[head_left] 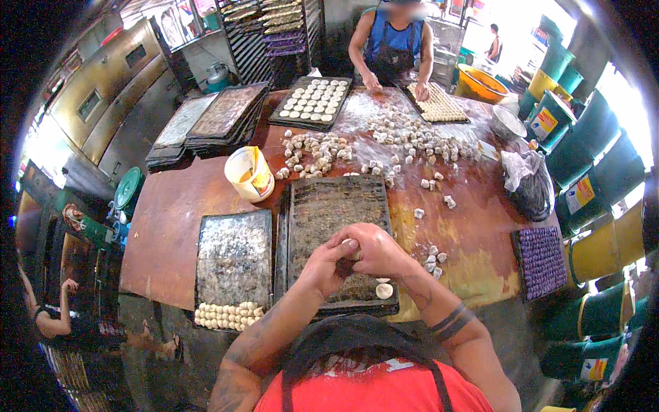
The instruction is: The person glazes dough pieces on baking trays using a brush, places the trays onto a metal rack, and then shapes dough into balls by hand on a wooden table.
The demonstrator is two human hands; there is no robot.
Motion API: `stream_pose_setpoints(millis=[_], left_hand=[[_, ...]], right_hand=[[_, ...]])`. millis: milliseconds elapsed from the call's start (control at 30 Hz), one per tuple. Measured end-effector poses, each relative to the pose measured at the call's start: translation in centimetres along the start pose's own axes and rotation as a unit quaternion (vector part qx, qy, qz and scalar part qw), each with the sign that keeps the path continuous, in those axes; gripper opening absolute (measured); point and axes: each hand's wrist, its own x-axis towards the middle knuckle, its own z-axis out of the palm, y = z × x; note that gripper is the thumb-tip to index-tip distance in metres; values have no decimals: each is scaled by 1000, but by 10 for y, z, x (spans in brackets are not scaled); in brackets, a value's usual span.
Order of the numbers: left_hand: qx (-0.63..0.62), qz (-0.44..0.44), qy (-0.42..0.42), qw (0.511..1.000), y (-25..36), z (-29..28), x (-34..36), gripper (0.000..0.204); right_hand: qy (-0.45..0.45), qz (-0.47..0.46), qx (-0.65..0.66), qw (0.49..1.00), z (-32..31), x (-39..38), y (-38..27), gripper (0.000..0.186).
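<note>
Bright red shirt (384,393) w/ black cloth apron (343,343) over it, closest to cam. Tattooed forearms run up from there. L hand (327,262) & R hand (379,251) meet over the long, dark, worn metal tray (336,206); their grip is pressed together, fingers curled, pinching a small pale dough lump (355,255) btwn them, mostly hidden. Round white dough piece (384,291) sits at the tray's near R corner, another partly behind the R wrist.

Just L: flour-dusted dark metal tray (233,250) w/ rows of pale round dough balls (226,316) along its near end. Behind it, white plastic tub w/ orange-yellow smears (248,175), on the reddish-brown wooden desk (165,233).

Past the trays, loose flour-dusted dough chunks (319,152) lie in heaps; a few sit R of the hands too. Far side: co-worker in blue sleeveless top (395,41), one hand on the desk, other at a dark tray of small pale pieces (443,106). Also there: dark tray of flat white rounds (316,99). R edge: dark tray packed w/ purple pieces (540,261).
</note>
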Motion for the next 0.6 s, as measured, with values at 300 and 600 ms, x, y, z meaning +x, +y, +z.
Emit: stream_pose_setpoints(millis=[300, 600], left_hand=[[10, 3, -1, 1000, 8, 16, 15, 44], [476, 210, 160, 839, -54, -2, 44, 36]], right_hand=[[148, 65, 117, 980, 33, -18, 42, 35], [192, 365, 264, 872, 38, -56, 89, 35]])
